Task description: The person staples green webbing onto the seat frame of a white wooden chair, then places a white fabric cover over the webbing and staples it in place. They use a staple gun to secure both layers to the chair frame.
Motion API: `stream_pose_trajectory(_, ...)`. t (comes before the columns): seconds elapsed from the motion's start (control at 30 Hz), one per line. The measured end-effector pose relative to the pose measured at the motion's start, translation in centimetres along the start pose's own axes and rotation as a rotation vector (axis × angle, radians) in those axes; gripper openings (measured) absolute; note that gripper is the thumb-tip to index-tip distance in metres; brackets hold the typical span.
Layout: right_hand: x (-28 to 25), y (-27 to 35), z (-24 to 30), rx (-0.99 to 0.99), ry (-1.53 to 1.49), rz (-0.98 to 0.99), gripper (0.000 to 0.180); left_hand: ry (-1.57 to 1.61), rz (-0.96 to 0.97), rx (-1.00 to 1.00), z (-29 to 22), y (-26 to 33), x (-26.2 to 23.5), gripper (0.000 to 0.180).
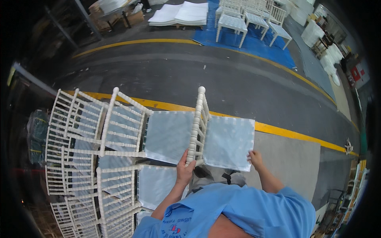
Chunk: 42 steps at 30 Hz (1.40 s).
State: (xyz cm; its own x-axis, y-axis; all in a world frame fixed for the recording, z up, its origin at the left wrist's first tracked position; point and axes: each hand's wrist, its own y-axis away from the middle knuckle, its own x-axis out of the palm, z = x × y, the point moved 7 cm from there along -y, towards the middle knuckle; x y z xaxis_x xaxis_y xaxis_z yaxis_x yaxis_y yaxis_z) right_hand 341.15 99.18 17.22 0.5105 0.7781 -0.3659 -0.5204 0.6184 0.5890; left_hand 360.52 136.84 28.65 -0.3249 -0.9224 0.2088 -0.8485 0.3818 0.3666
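I hold a white chair point(222, 137) with a turned-spindle back and a pale square seat. My left hand point(185, 168) grips the lower end of its back post. My right hand point(255, 158) holds the near right corner of its seat. The chair stands beside a second white chair point(168, 135) of the same kind on its left, their seats side by side. More such chairs point(91, 158) are packed in rows further left and toward me.
A yellow floor line point(285, 133) runs under the chairs, with dark roadway beyond. Far off, white chairs point(250, 20) stand on a blue sheet point(254, 43), next to stacked white boards point(180, 14). White wrapped items point(329, 55) line the right edge.
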Motion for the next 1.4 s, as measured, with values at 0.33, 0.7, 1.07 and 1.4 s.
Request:
stream_pose_trajectory(0.33,-3.7,2.4,-1.9,0.071,0.132,0.234,0.033,-0.211,-0.137,0.049,-0.2,1.3,-1.1,0.06)
stream_pose_trajectory(0.7,-12.6,-8.8,3.0,-0.222,0.445,0.476,0.028,-0.354,-0.856,0.662,-8.4,23.1,11.5,0.031)
stream_pose_trajectory(1.07,-7.7,2.3,-6.5,-0.386,1.548,1.007,0.026,-1.333,-1.198,1.712,-15.2,64.3,44.6,0.012)
stream_pose_trajectory(1.4,3.0,45.6,-30.7,-0.88,1.421,1.711,0.027,-1.832,-1.726,0.705,0.9,97.0,65.2,0.012)
